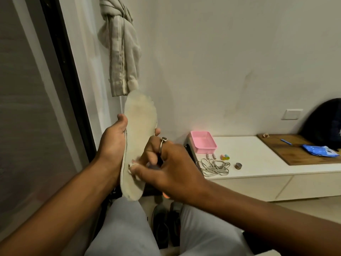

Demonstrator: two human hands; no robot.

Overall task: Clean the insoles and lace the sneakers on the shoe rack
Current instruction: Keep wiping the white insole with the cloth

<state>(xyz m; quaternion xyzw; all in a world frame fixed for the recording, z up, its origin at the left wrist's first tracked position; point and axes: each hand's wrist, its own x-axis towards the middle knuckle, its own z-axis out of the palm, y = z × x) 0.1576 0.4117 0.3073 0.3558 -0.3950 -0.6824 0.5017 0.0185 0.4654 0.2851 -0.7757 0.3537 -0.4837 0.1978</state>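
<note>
1. While the left hand grips the insole upright, thumb on its left edge and fingers wrapped round the right edge, the toe end stands well above the fingers and the heel end hangs below them.
2. Right hand: fingers curled, pinching a small whitish wad pressed against the insole's lower half, below the left-hand fingers. Ring on one finger.
3. Pinkish print on the insole just beside the wad: too small and blurred to read.
4. Right of the right-hand fingers: white worktop with a pink tray and loose grey laces near it.
5. Blue packet sits far right of the fingers on a wooden board. Its print is unreadable.
6. Dark shoes on the floor below both hands, between the knees.
</note>
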